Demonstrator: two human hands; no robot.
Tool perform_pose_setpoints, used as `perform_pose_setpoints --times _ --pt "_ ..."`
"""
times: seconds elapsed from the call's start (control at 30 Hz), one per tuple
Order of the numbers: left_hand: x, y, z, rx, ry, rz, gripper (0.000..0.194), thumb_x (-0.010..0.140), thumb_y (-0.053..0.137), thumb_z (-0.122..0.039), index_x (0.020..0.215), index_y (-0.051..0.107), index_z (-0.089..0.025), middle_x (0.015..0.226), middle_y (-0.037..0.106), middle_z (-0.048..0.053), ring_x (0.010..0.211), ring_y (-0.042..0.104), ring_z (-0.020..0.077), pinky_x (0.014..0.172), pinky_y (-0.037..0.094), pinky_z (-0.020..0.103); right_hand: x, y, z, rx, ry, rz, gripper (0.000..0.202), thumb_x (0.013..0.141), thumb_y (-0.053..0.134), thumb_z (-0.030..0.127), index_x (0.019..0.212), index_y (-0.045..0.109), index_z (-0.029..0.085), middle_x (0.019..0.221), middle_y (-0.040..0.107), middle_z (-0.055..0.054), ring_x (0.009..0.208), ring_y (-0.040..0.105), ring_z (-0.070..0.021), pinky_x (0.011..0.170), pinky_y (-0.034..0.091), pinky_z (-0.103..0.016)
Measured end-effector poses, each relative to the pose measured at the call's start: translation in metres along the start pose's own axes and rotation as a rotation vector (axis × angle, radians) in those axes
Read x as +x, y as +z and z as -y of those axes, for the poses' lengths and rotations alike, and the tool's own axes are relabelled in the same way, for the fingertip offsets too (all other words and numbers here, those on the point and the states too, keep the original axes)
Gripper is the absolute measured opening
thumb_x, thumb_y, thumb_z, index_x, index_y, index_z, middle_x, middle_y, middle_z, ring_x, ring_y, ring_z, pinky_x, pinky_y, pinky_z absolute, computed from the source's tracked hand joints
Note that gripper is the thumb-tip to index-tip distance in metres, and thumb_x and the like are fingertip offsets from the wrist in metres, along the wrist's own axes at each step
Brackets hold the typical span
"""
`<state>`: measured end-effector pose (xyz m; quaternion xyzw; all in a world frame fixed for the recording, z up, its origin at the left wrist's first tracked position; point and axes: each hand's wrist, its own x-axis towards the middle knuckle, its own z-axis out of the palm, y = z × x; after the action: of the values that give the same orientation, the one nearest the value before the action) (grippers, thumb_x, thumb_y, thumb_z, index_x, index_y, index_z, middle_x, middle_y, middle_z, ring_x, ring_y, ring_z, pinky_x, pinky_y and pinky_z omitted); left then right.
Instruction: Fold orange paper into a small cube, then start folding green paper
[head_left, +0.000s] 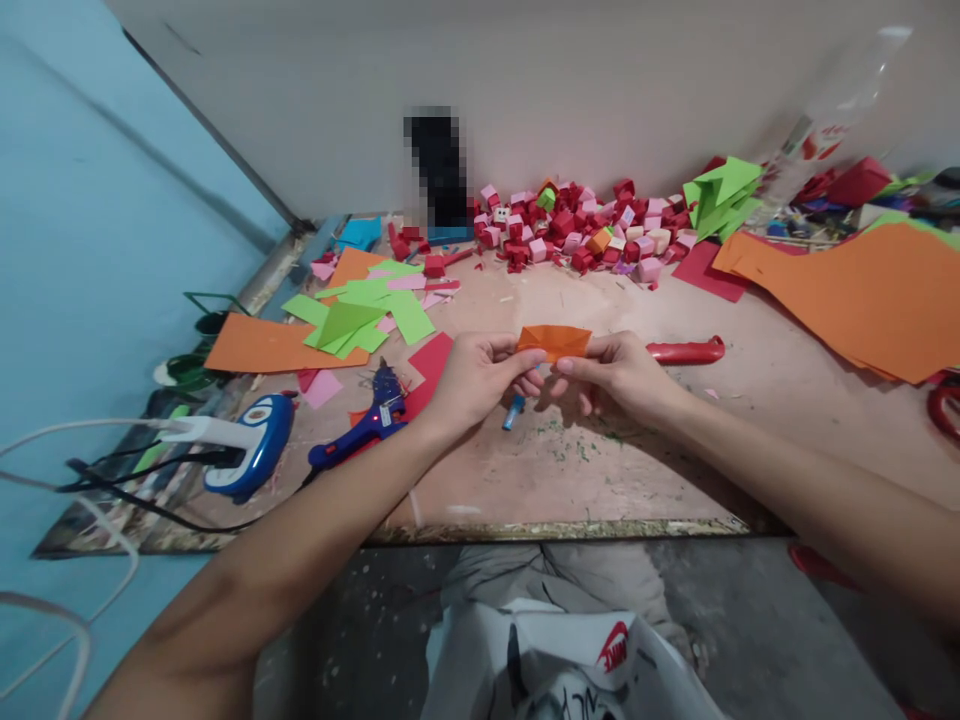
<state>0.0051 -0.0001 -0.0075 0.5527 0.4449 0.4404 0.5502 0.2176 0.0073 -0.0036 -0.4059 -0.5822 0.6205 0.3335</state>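
Observation:
A small folded orange paper piece [553, 341] is held up above the table between both hands. My left hand [491, 375] pinches its left end with thumb and fingers. At the right end, the thumb and fingers of my right hand [606, 368] grip it. Creases show on its face. Below the hands lies a small blue stick-like object [514, 412], partly hidden by fingers, with green crumbs [574, 440] beside it. A red-handled tool [686, 351] lies just right of my right hand, its other end hidden behind that hand.
Left: a blue glue gun [360, 430], a blue power strip [259, 450] with cables, and green and orange paper [262, 343]. Back: a heap of red and pink paper cubes [577, 225] and a blurred dark phone-like object [441, 170]. Right: orange sheets [870, 295] and a clear bottle [832, 120].

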Motion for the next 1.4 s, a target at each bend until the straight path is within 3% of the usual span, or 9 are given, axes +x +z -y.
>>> perform_pose_setpoints --times 0.23,0.47,0.7,0.83,1.03,1.13,1.3,1.4 --pt "0.001 -0.002 -0.005 -0.055 -0.033 0.036 0.041 0.085 0.086 -0.052 0.076 0.076 -0.013 0.073 0.078 0.009 0.058 0.071 0.0145 0.057 0.058 0.025 0.001 -0.004 0.001 -0.019 -0.032 0.008 0.043 0.085 0.087 0.056 0.077 0.083 0.015 0.074 0.081 -0.011 0.050 0.067 -0.0144 0.049 0.053 -0.025" --pt "0.003 -0.006 -0.003 -0.042 -0.002 0.030 0.031 0.087 0.083 -0.045 0.092 0.077 -0.015 0.075 0.078 0.006 0.061 0.072 0.0141 0.060 0.057 0.024 -0.002 -0.003 0.007 -0.025 -0.082 -0.071 0.043 0.088 0.083 0.061 0.094 0.085 0.018 0.085 0.082 -0.009 0.065 0.073 -0.0192 0.058 0.061 -0.030" --pt "0.002 -0.004 0.000 -0.136 -0.081 0.022 0.034 0.075 0.091 -0.034 0.097 0.070 -0.018 0.077 0.075 0.002 0.065 0.073 0.0146 0.062 0.058 0.024 -0.002 0.002 0.003 -0.007 -0.096 -0.147 0.033 0.089 0.083 0.054 0.090 0.087 0.021 0.078 0.079 -0.007 0.068 0.072 -0.0196 0.057 0.058 -0.028" --pt "0.003 -0.002 0.001 -0.155 -0.080 -0.008 0.036 0.076 0.091 -0.037 0.094 0.066 -0.019 0.081 0.074 0.001 0.066 0.070 0.0126 0.062 0.055 0.023 -0.002 0.002 0.001 0.002 -0.107 -0.153 0.028 0.088 0.084 0.050 0.092 0.088 0.022 0.082 0.080 -0.006 0.068 0.071 -0.0184 0.057 0.058 -0.027" --pt "0.008 -0.005 0.005 -0.046 0.098 0.045 0.038 0.069 0.089 -0.020 0.102 0.069 -0.018 0.102 0.076 0.004 0.091 0.073 0.0163 0.085 0.058 0.029 0.002 0.000 -0.001 0.143 -0.064 -0.229 0.030 0.081 0.090 0.052 0.081 0.085 0.022 0.076 0.073 -0.004 0.063 0.064 -0.0171 0.058 0.059 -0.031" --pt "0.009 -0.004 0.007 -0.010 0.116 0.050 0.044 0.069 0.088 -0.017 0.109 0.069 -0.018 0.109 0.075 0.006 0.094 0.074 0.0167 0.088 0.059 0.030 0.003 0.001 -0.001 0.229 -0.015 -0.241 0.035 0.075 0.093 0.054 0.076 0.081 0.021 0.074 0.071 -0.004 0.061 0.062 -0.0173 0.057 0.057 -0.032" --pt "0.007 -0.002 0.008 -0.097 0.057 0.084 0.058 0.065 0.095 -0.019 0.116 0.066 -0.019 0.110 0.076 0.005 0.093 0.076 0.0182 0.087 0.061 0.031 0.003 0.000 -0.002 0.143 -0.066 -0.258 0.035 0.081 0.089 0.051 0.075 0.078 0.018 0.073 0.068 -0.002 0.063 0.058 -0.0152 0.060 0.049 -0.029" --pt "0.005 -0.002 0.007 -0.096 0.049 0.065 0.053 0.071 0.096 -0.030 0.115 0.069 -0.018 0.103 0.078 0.005 0.089 0.075 0.0183 0.082 0.061 0.030 0.003 -0.001 -0.001 0.033 -0.118 -0.247 0.035 0.083 0.087 0.047 0.068 0.073 0.017 0.066 0.062 0.000 0.061 0.052 -0.0132 0.058 0.043 -0.028"
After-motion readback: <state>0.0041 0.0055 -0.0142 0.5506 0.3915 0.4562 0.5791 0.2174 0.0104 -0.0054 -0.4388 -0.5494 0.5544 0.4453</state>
